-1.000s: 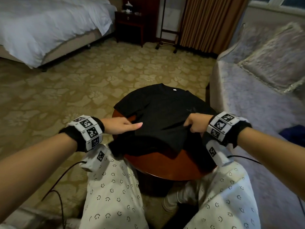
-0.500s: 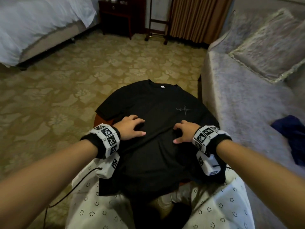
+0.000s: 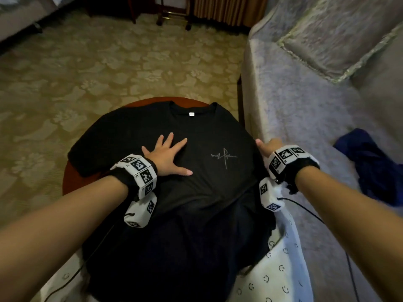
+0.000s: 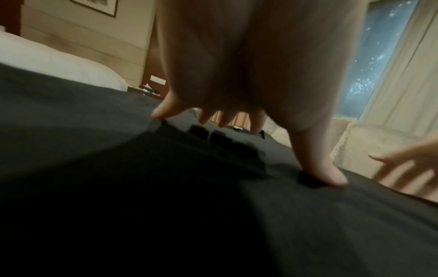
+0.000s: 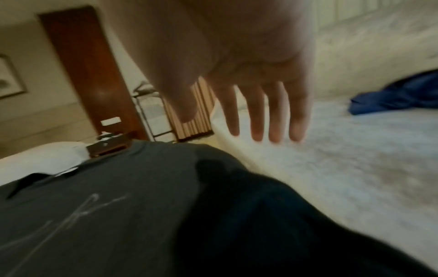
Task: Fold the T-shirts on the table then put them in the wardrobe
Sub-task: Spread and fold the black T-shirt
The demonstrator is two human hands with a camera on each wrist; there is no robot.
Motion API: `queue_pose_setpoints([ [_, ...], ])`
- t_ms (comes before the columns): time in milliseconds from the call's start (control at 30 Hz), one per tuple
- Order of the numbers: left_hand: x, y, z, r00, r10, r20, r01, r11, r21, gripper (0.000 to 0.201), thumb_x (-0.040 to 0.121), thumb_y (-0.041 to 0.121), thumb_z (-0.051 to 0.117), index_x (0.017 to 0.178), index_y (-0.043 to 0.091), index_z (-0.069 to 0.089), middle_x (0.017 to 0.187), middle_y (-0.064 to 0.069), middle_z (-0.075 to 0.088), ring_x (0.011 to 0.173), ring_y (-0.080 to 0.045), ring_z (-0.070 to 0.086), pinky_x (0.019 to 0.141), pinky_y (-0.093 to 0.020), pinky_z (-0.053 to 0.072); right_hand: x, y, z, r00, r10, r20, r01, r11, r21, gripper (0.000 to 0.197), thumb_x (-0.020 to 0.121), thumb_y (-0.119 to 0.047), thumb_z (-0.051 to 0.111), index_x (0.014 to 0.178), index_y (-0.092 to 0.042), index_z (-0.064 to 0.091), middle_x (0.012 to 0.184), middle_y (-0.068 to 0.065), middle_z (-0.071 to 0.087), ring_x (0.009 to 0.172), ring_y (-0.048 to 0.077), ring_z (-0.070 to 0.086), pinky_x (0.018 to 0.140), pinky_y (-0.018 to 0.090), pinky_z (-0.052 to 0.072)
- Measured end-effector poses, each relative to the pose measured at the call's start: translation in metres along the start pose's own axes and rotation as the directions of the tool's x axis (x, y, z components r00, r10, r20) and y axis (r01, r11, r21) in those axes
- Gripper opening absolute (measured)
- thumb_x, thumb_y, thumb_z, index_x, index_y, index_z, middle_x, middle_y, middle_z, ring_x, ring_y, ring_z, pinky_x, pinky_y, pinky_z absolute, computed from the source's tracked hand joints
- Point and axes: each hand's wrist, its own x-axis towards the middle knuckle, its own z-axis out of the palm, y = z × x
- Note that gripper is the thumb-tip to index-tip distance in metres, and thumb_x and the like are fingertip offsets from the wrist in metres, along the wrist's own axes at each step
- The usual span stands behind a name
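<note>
A: The black T-shirt (image 3: pixel 196 171) lay face up over the small round wooden table (image 3: pixel 72 184), collar at the far side, hem hanging off the near edge over the person's lap. That overhang looked like the risk: on so small a top, the hanging weight could have dragged the shirt off or skewed the first fold.

B: And the hands?

A: The left hand (image 3: pixel 168 156) was flat on the chest, left of the printed logo (image 3: pixel 224 156), fingers splayed, pressing and grasping nothing. The right hand (image 3: pixel 267 147) was at the shirt's right edge beside the grey sofa (image 3: pixel 305 127); the wrist view showed its fingers (image 5: pixel 258 116) straight and released, above the cloth.

B: Anything else?

A: A blue garment (image 3: pixel 375 166) sat on the sofa, well apart to the right.
</note>
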Motion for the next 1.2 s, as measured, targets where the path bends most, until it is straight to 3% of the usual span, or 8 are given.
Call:
queue_pose_setpoints([
  [133, 0.017, 0.004, 0.005, 0.997, -0.027, 0.077, 0.022, 0.998, 0.064, 0.111, 0.067, 0.072, 0.062, 0.145, 0.047, -0.013, 0.153, 0.003, -0.032, 0.141, -0.028, -0.028, 0.102, -0.073, -0.005, 0.021, 0.014, 0.021, 0.968, 0.050, 0.247, -0.101, 0.974, 0.201, 0.072, 0.098, -0.056, 0.025, 0.139, 0.002, 0.042, 0.143, 0.020, 0.043, 0.132, 0.036, 0.041, 0.112, 0.044, 0.030],
  [433, 0.016, -0.054, -0.020, 0.992, -0.111, 0.058, 0.108, 0.993, 0.052, 0.111, 0.064, 0.069, 0.066, 0.144, 0.052, -0.009, 0.154, 0.009, -0.028, 0.143, -0.024, -0.023, 0.102, -0.076, 0.002, 0.040, -0.025, 0.023, 0.987, -0.021, 0.162, -0.013, 0.979, 0.204, 0.061, 0.094, -0.039, 0.054, 0.140, -0.002, 0.039, 0.141, 0.015, 0.045, 0.128, 0.033, 0.044, 0.103, 0.038, 0.035],
  [567, 0.015, -0.049, -0.023, 0.993, -0.096, 0.063, 0.094, 0.995, 0.042, 0.113, 0.064, 0.066, 0.069, 0.146, 0.048, -0.007, 0.155, 0.004, -0.027, 0.143, -0.027, -0.023, 0.102, -0.076, 0.002, 0.049, -0.011, 0.024, 0.994, 0.004, 0.110, -0.011, 0.998, 0.065, 0.065, 0.099, -0.053, 0.022, 0.144, -0.009, 0.035, 0.147, 0.020, 0.038, 0.133, 0.035, 0.039, 0.109, 0.043, 0.030],
  [667, 0.015, -0.035, -0.017, 0.995, -0.060, 0.076, 0.056, 0.997, 0.058, 0.113, 0.065, 0.067, 0.068, 0.146, 0.047, -0.008, 0.154, 0.000, -0.030, 0.141, -0.029, -0.027, 0.103, -0.075, -0.002, 0.072, 0.012, 0.030, 0.987, 0.099, 0.129, -0.106, 0.993, 0.051, 0.092, 0.082, -0.078, 0.019, 0.143, -0.011, 0.039, 0.147, 0.019, 0.039, 0.132, 0.034, 0.041, 0.109, 0.046, 0.030],
  [867, 0.025, -0.005, -0.010, 0.994, -0.032, 0.101, 0.023, 0.995, 0.093, 0.114, 0.066, 0.069, 0.066, 0.146, 0.047, -0.012, 0.152, -0.001, -0.034, 0.140, -0.030, -0.030, 0.101, -0.075, -0.004, 0.063, 0.023, 0.009, 0.969, 0.058, 0.239, -0.083, 0.992, 0.096, 0.046, 0.100, -0.034, 0.042, 0.132, -0.002, 0.049, 0.137, 0.015, 0.049, 0.125, 0.032, 0.047, 0.087, 0.031, 0.043],
  [1033, 0.033, 0.027, -0.004, 0.991, 0.000, 0.132, -0.015, 0.993, 0.119, 0.114, 0.067, 0.070, 0.065, 0.146, 0.045, -0.012, 0.153, -0.002, -0.034, 0.140, -0.031, -0.029, 0.101, -0.075, -0.003, 0.061, 0.043, -0.012, 0.994, 0.058, 0.098, -0.066, 0.994, 0.085, 0.037, 0.102, -0.025, 0.037, 0.120, 0.003, 0.055, 0.128, 0.020, 0.054, 0.116, 0.038, 0.052, 0.098, 0.040, 0.039],
  [1133, 0.034, 0.037, -0.010, 0.997, 0.037, 0.071, -0.038, 0.999, 0.008, 0.102, 0.070, 0.069, 0.063, 0.150, 0.039, 0.007, 0.159, -0.002, -0.013, 0.146, -0.029, -0.012, 0.106, -0.071, 0.004, 0.046, 0.023, -0.040, 0.991, 0.130, -0.006, -0.112, 0.876, 0.468, 0.038, 0.097, -0.021, 0.046, 0.127, 0.003, 0.053, 0.131, 0.019, 0.054, 0.121, 0.035, 0.051, 0.099, 0.038, 0.041],
  [1200, 0.029, 0.026, -0.021, 0.991, 0.035, -0.127, -0.062, 0.975, -0.214, 0.085, 0.075, 0.065, 0.060, 0.145, 0.025, 0.035, 0.155, -0.004, 0.025, 0.142, -0.026, 0.023, 0.112, -0.052, 0.024, 0.033, -0.008, -0.052, 0.992, 0.087, -0.091, -0.014, 0.795, 0.607, 0.038, 0.096, -0.022, 0.050, 0.125, 0.001, 0.055, 0.129, 0.021, 0.055, 0.119, 0.035, 0.053, 0.102, 0.041, 0.042],
])
